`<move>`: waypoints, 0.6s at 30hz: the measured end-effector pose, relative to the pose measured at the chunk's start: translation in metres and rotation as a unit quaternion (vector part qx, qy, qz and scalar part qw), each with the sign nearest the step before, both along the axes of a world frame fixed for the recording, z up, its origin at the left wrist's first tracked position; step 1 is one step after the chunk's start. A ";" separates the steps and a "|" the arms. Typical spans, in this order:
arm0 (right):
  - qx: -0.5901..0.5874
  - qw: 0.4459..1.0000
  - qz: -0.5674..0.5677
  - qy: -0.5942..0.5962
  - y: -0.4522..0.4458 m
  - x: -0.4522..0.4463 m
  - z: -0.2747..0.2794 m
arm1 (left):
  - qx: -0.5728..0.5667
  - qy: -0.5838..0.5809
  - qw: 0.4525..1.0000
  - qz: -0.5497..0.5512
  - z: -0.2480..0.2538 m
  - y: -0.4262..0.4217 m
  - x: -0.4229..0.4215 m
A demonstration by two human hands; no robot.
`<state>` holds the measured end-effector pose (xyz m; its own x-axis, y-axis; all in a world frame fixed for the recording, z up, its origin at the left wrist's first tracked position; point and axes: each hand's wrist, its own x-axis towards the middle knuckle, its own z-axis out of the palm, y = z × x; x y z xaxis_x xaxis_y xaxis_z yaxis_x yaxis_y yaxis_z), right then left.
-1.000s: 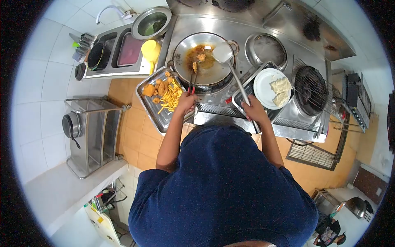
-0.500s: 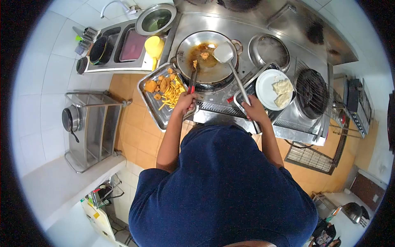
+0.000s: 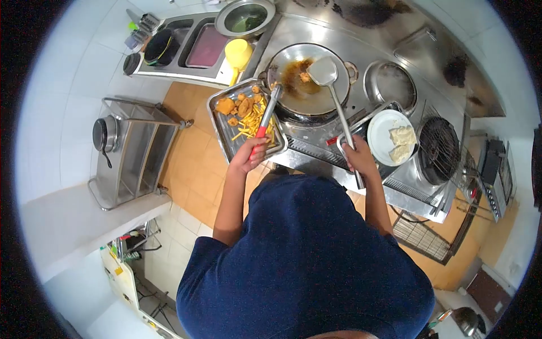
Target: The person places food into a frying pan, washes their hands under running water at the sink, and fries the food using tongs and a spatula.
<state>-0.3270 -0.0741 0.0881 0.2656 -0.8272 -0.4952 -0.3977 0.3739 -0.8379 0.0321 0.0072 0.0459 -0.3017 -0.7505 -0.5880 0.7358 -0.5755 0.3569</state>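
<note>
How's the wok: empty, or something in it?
Not empty: the wok holds brownish liquid and a fried piece beside the spatula's head.

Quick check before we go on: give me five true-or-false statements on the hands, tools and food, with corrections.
1. The left hand holds the tongs. True.
2. The right hand is empty. False: it grips the spatula.
3. The fries lie in the wok. False: they are in the tray.
4. The plate is to the right of the wok. True.
5. There is no food in the wok. False: a browned piece is in it, next to the spatula's blade.
</note>
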 end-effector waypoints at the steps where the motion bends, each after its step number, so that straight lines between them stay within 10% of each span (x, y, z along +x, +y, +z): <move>1: 0.004 1.000 0.012 -0.004 0.003 0.000 0.001 | 0.002 -0.016 1.000 0.009 0.006 0.010 0.004; 18: 0.085 0.977 0.194 0.025 0.030 0.062 0.055 | 0.058 -0.161 0.982 0.081 0.007 0.125 0.043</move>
